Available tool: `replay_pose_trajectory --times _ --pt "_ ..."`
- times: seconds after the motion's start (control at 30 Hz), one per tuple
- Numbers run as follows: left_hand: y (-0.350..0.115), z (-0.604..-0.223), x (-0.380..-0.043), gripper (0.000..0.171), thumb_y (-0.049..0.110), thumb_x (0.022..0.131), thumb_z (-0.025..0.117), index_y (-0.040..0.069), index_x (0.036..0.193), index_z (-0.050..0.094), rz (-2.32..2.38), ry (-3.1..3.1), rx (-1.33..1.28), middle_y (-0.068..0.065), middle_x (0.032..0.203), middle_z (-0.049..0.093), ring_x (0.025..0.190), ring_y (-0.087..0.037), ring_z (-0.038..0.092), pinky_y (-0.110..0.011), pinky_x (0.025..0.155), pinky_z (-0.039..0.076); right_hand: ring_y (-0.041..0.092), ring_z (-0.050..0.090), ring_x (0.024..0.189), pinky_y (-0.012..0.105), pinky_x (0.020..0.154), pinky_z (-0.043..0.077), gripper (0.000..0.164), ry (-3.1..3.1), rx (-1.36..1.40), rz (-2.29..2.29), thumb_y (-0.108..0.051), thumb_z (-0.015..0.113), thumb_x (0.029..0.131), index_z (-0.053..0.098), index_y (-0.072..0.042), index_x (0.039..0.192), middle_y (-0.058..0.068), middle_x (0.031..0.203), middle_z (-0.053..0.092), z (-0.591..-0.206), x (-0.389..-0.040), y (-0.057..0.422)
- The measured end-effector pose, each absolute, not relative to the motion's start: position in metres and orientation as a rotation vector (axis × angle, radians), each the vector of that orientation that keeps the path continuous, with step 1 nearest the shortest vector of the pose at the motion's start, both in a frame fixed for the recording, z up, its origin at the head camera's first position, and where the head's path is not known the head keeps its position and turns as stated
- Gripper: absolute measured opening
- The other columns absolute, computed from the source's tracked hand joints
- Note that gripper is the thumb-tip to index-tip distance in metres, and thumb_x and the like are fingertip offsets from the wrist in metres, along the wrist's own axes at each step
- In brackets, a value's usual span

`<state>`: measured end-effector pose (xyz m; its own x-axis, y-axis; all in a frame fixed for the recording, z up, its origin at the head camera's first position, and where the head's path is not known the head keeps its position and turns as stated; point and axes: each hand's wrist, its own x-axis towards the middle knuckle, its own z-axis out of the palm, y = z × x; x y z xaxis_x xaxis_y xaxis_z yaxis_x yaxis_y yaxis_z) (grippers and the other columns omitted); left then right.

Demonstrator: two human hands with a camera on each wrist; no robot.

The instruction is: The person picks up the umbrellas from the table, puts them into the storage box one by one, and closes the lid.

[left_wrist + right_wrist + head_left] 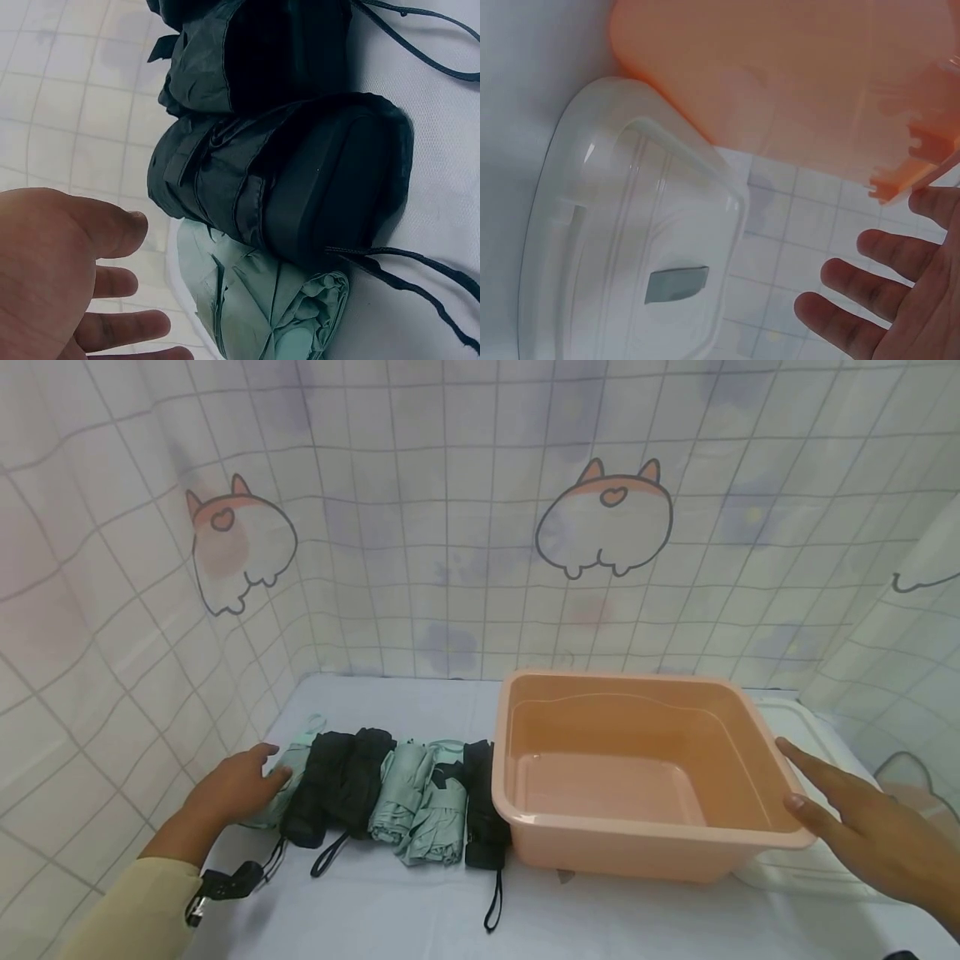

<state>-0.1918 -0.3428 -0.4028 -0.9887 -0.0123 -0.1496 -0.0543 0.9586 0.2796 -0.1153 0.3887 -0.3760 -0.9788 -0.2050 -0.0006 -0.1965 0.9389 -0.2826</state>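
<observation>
A row of folded umbrellas lies side by side on the white table, left of a peach plastic tub (607, 852). Leftmost is a pale green umbrella (298, 762), also low in the left wrist view (274, 307). My left hand (232, 785) is beside it with fingers spread and nothing held; contact cannot be made out. Right of it come two black umbrellas (303, 806), two pale green umbrellas (397, 793), and a black umbrella (483, 810) against the tub. At the tub's right rim is my right hand (862, 818), fingers extended, one fingertip at the rim's edge.
A white plastic lid (630, 225) with a grey latch (676, 285) lies under and beside the tub's right side. Black wrist loops (493, 906) extend toward the table's front. Grid-patterned curtains (420, 527) surround the table's back and sides.
</observation>
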Motion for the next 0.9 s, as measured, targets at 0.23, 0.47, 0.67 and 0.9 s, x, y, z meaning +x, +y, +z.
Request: replay_pose_trajectory --times 0.23,0.47,0.67,0.9 --pt "-0.345 -0.408 -0.194 0.062 0.031 0.104 0.052 -0.016 0.143 0.04 0.42 2.971 -0.075 -0.043 0.135 0.049 0.12 -0.059 0.051 -0.071 0.09 0.048 0.071 0.041 0.121 0.085 0.079 0.037 0.074 3.044 -0.272 -0.383 -0.044 0.045 0.109 0.004 -0.018 0.165 0.042 0.148 0.035 -0.374 -0.116 0.387" --pt "-0.348 -0.41 -0.196 0.062 0.03 0.105 0.051 -0.017 0.143 0.038 0.446 2.934 -0.101 -0.044 0.136 0.047 0.121 -0.06 0.05 -0.07 0.091 0.048 0.07 0.045 0.119 0.084 0.076 0.04 0.075 3.057 -0.284 -0.36 -0.044 0.045 0.109 0.004 -0.017 0.165 0.042 0.147 0.038 -0.374 -0.116 0.387" --pt "-0.349 -0.411 -0.199 0.062 0.03 0.105 0.051 -0.018 0.142 0.037 0.453 2.9 -0.126 -0.044 0.136 0.048 0.121 -0.06 0.05 -0.069 0.092 0.048 0.07 0.045 0.119 0.085 0.076 0.039 0.074 3.07 -0.305 -0.372 -0.043 0.046 0.109 0.005 -0.018 0.165 0.041 0.147 0.039 -0.375 -0.115 0.387" --pt "-0.352 -0.415 -0.203 0.063 0.031 0.105 0.051 -0.018 0.143 0.037 0.472 2.875 -0.15 -0.043 0.136 0.048 0.122 -0.06 0.049 -0.07 0.094 0.047 0.071 0.042 0.12 0.086 0.077 0.038 0.075 3.05 -0.272 -0.394 -0.044 0.046 0.109 0.004 -0.019 0.165 0.043 0.147 0.037 -0.374 -0.116 0.387"
